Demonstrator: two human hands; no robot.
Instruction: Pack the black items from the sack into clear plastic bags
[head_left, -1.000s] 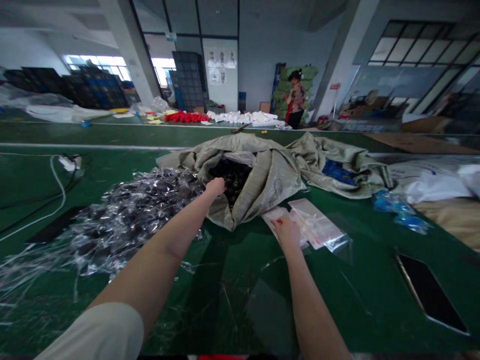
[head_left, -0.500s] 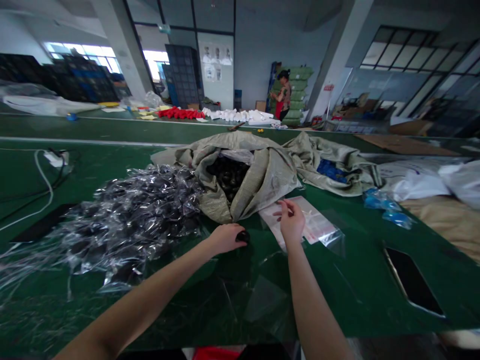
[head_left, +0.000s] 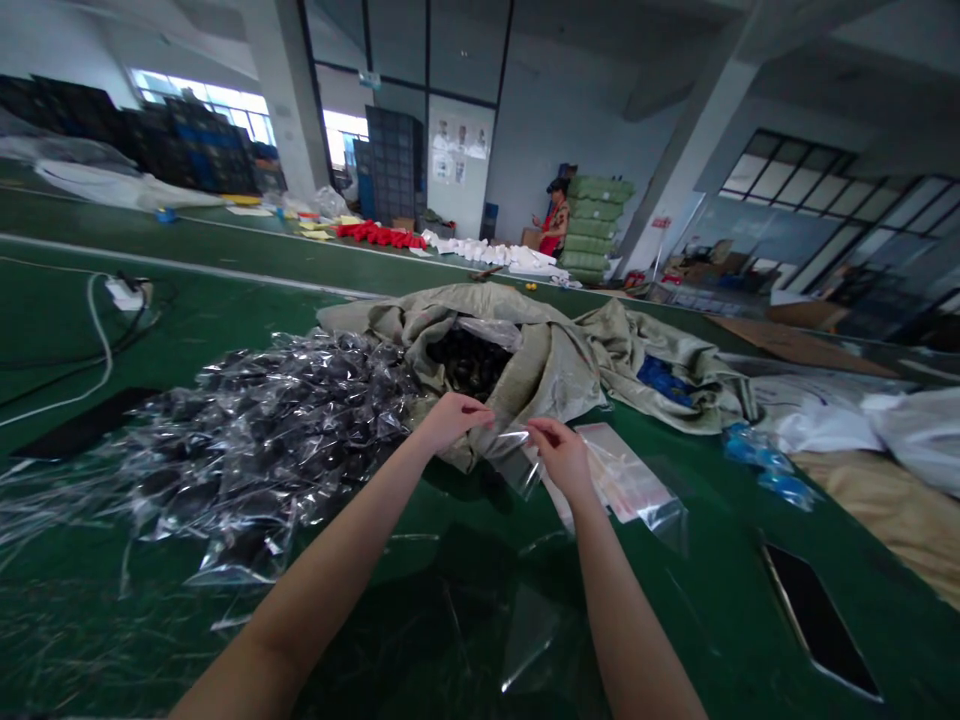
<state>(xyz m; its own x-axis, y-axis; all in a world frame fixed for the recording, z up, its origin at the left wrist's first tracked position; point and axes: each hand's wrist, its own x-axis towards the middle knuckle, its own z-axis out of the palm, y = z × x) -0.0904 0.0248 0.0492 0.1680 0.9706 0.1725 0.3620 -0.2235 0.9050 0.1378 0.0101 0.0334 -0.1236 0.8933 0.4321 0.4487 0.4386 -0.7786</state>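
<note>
A small clear plastic bag hangs between my two hands in front of the sack. My right hand pinches its upper right edge. The fingers of my left hand are closed at its left side. Behind the bag a dark rounded piece lies on the table, partly hidden. More dark pieces fill the open mouth of a grey-green woven sack. Beside my right hand lies a stack of clear bags. To the left, a heap of bagged dark pieces spreads out.
A phone lies at the right on the green table. Blue bagged pieces and a second sack are at the right. A cable runs along the left. A person stands beyond the far table.
My left hand has let go of the dark piece and moved up. My right hand has taken a clear bag from the stack and brought it left, towards my left hand.
</note>
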